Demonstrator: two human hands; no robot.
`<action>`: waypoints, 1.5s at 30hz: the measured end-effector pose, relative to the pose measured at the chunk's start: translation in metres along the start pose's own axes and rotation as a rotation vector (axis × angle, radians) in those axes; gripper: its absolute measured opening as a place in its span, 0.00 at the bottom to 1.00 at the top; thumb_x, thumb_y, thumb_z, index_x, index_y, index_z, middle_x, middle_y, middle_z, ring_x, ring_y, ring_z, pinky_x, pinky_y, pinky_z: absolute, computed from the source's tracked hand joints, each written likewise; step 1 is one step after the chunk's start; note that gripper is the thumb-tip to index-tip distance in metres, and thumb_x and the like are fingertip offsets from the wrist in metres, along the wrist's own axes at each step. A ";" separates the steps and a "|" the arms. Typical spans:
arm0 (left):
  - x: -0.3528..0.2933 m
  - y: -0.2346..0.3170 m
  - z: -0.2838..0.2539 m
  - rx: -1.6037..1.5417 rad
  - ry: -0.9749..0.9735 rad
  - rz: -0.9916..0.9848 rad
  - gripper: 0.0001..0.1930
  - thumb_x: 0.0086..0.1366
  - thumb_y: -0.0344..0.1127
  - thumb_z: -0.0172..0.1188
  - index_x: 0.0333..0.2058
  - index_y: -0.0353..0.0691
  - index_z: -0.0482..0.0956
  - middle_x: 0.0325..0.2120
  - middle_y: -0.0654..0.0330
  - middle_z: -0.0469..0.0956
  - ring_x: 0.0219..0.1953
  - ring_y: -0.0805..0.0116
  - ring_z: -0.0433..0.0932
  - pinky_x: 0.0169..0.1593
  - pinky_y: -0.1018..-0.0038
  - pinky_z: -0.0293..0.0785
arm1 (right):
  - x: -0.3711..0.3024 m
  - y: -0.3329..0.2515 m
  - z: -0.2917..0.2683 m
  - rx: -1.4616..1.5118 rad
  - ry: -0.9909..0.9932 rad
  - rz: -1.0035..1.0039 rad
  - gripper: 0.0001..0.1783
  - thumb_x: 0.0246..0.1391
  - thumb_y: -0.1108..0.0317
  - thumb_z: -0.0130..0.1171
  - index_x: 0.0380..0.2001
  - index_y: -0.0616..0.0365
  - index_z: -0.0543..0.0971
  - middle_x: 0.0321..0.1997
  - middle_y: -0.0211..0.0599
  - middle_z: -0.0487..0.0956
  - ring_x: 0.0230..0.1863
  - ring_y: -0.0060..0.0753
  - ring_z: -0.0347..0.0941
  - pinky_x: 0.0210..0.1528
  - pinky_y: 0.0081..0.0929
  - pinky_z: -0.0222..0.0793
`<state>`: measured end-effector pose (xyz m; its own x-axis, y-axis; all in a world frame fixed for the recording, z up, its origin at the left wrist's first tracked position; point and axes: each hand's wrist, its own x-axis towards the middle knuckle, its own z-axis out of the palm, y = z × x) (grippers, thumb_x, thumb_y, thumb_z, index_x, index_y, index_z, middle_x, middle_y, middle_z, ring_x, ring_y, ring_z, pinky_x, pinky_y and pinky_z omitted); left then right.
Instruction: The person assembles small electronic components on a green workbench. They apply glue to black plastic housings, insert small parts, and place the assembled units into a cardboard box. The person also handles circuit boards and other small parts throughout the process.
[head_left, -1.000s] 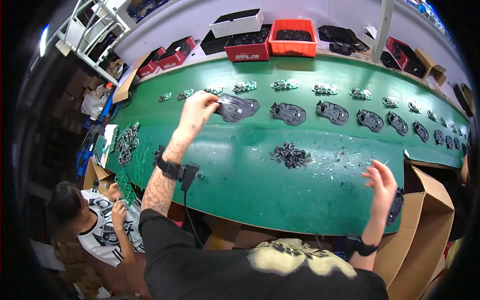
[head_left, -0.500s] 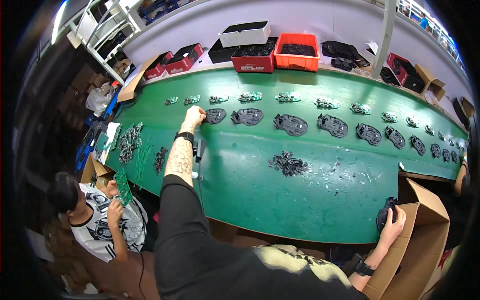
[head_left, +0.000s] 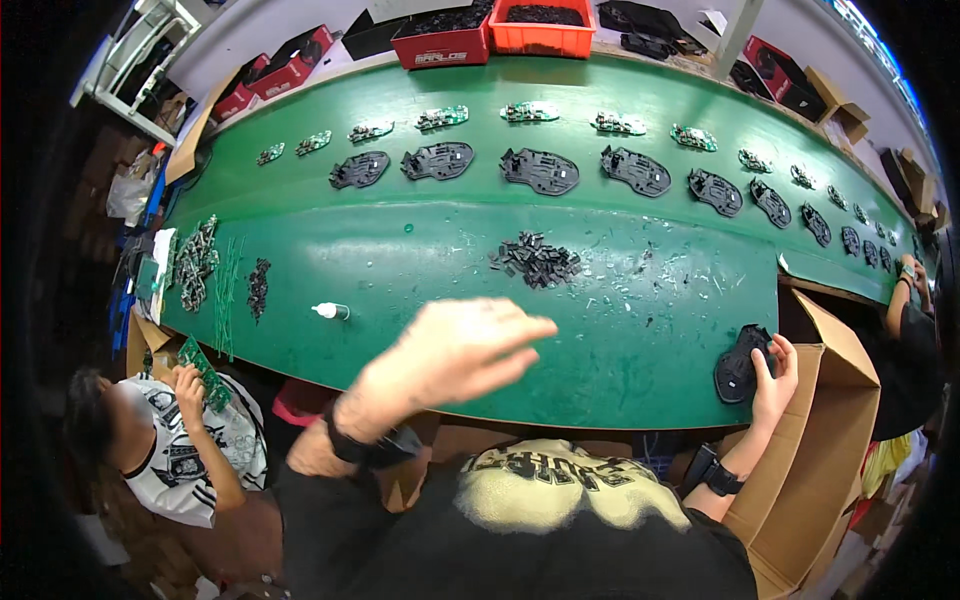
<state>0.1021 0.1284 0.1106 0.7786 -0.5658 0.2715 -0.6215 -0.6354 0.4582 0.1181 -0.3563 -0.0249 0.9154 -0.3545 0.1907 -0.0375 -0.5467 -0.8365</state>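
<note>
My left hand (head_left: 465, 345) hangs over the near middle of the green bench, slightly blurred, its fingers stretched out and holding nothing. At the front right edge my right hand (head_left: 775, 385) grips a black plastic mouse shell (head_left: 738, 365) by its side, thumb across it. Farther back runs a row of similar mouse shells; the leftmost shell (head_left: 360, 170) lies open side up. Behind them is a row of small green circuit boards, one circuit board (head_left: 529, 112) near the middle. A pile of small black parts (head_left: 535, 262) lies between my hands and the shells.
A cardboard box (head_left: 790, 480) stands open against my right arm. A white bottle (head_left: 331, 311) lies left on the bench. Another person (head_left: 190, 430) sits at left with a green board. An orange bin (head_left: 541, 38) stands at the back; another person's hand (head_left: 910, 270) shows far right.
My left hand has left the leftmost shell and drawn back toward me, fingers extended. My right hand keeps hold of its mouse shell. The view has shifted, showing the white bottle more fully.
</note>
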 end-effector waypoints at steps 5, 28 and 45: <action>0.001 -0.004 0.071 -0.729 -0.006 -0.364 0.26 0.64 0.33 0.64 0.60 0.47 0.72 0.41 0.59 0.80 0.35 0.71 0.80 0.39 0.75 0.79 | -0.011 -0.085 0.040 0.368 -0.212 0.065 0.22 0.51 0.83 0.65 0.51 0.63 0.75 0.48 0.34 0.75 0.39 0.20 0.77 0.40 0.15 0.72; -0.058 -0.042 0.080 -1.270 0.689 -0.685 0.32 0.66 0.25 0.60 0.64 0.38 0.54 0.51 0.53 0.72 0.44 0.64 0.81 0.35 0.71 0.86 | 0.008 -0.188 0.221 -0.241 -0.676 -0.784 0.05 0.49 0.70 0.65 0.31 0.59 0.83 0.37 0.36 0.77 0.42 0.42 0.74 0.48 0.36 0.71; -0.048 -0.026 0.071 -1.053 0.633 -0.627 0.32 0.63 0.22 0.61 0.64 0.39 0.58 0.54 0.56 0.68 0.52 0.68 0.75 0.50 0.72 0.80 | -0.053 -0.245 0.227 0.253 -0.819 -0.513 0.08 0.48 0.73 0.66 0.34 0.59 0.79 0.40 0.35 0.80 0.42 0.36 0.78 0.46 0.31 0.74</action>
<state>0.0746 0.1355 0.0255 0.9840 0.1780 -0.0117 -0.0175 0.1616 0.9867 0.1698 -0.0320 0.0535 0.7945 0.5635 0.2262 0.4390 -0.2757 -0.8552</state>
